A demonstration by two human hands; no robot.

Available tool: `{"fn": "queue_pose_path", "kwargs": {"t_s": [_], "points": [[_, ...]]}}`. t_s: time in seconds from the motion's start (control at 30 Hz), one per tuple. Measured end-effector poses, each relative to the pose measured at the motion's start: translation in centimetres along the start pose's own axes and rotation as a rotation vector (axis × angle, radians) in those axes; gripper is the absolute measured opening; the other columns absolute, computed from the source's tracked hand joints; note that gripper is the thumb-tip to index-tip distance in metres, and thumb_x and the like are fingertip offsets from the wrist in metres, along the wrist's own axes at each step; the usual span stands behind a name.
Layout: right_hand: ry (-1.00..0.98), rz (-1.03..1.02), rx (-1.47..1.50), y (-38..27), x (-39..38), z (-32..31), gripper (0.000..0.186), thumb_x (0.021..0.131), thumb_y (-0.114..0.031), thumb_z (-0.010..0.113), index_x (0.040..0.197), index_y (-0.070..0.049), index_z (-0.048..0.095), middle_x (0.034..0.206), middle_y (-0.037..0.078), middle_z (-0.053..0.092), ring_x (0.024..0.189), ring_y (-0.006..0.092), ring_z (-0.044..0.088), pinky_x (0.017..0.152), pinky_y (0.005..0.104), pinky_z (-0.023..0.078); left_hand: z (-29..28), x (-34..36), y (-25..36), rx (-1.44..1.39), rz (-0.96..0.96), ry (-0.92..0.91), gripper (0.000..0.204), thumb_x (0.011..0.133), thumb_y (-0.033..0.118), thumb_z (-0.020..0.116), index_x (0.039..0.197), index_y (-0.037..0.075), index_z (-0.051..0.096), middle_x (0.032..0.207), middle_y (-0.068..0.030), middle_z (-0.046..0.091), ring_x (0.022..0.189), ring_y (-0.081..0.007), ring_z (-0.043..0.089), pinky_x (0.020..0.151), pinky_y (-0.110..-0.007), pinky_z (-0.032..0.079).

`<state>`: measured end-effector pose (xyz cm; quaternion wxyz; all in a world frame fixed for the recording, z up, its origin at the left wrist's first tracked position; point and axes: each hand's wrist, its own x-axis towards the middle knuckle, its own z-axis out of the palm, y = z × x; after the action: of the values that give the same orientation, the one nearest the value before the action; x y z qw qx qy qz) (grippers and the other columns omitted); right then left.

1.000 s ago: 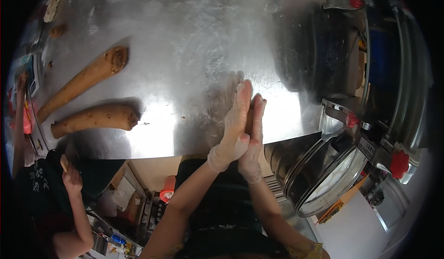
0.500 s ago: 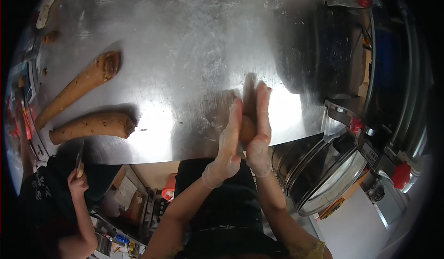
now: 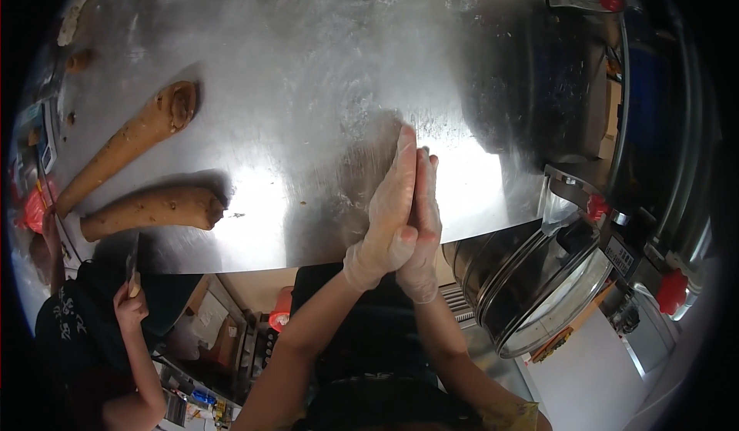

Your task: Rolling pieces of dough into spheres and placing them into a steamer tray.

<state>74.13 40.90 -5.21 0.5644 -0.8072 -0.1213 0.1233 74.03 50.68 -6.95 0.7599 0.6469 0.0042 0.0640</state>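
Head view shows both gloved hands pressed palm to palm over the near edge of the steel table [image 3: 308, 85], fingers pointing away from the body. Left hand [image 3: 389, 215] and right hand [image 3: 422, 223] lie flat against each other, closed together; whether a piece of dough sits between the palms cannot be told, since nothing shows between them. The fingertips [image 3: 405, 135] reach out over a floury, smeared patch of the tabletop. Well apart to the person's left lie two long brown dough rolls: the nearer roll [image 3: 154, 208] lies almost crosswise, its long axis running left to right, its blunt end turned toward the hands; the farther roll [image 3: 127, 142] slants from lower left up to a thick, hollowed end at upper right. The left hand is the nearer of the two to both rolls. To the right, just beside the hands, a round steel lidded pot [image 3: 531, 292] sits below the table edge, with a large dark machine [image 3: 616, 108] behind it. At lower left a co-worker's hand [image 3: 129, 304] holds a knife by the table's edge.
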Motion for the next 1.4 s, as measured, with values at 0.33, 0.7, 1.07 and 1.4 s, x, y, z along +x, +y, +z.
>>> {"fn": "queue_pose_path", "kwargs": {"t_s": [0.33,0.7,1.07,1.4], "points": [[-0.033,-0.012,0.014,-0.6,0.3,-0.7,0.105,0.094,-0.076,0.010,0.152,0.009,0.025,0.160,0.026,0.022,0.150,0.0450,0.010,0.122,0.0517,0.011,-0.2,0.3,-1.0,0.054,0.034,-0.050,0.102,0.096,0.071,0.024,0.153,-0.012,0.004,0.161,-0.0324,0.005,0.150,-0.0461,0.008,0.122,-0.049,0.013],[0.036,0.088,0.074,-2.0,0.8,-0.2,0.105,0.093,-0.077,0.012,0.153,0.008,0.020,0.160,0.028,0.021,0.150,0.0456,0.013,0.122,0.0501,0.011,-0.3,-0.8,-0.1,0.147,0.002,-0.089,0.094,0.099,0.066,0.022,0.155,-0.008,0.007,0.163,-0.0297,0.003,0.150,-0.0468,0.009,0.122,-0.046,0.015],[0.078,0.017,-0.078,1.3,0.6,-0.3,0.104,0.094,-0.076,0.012,0.152,0.009,0.022,0.160,0.028,0.022,0.151,0.0441,0.009,0.122,0.0507,0.011,0.1,-3.9,-0.3,0.139,0.008,-0.103,0.089,0.100,0.064,0.016,0.156,-0.005,0.008,0.163,-0.0291,0.006,0.151,-0.0457,0.009,0.122,-0.047,0.015],[0.169,0.097,-0.021,0.2,-2.3,1.3,0.100,0.096,-0.073,0.011,0.153,0.008,0.022,0.162,0.024,0.019,0.151,0.0444,0.007,0.122,0.0518,0.008,-0.1,-3.1,-0.6,0.138,0.059,-0.131,0.088,0.100,0.063,0.022,0.158,-0.001,0.010,0.163,-0.0270,0.006,0.151,-0.0437,0.007,0.123,-0.047,0.012]]}}
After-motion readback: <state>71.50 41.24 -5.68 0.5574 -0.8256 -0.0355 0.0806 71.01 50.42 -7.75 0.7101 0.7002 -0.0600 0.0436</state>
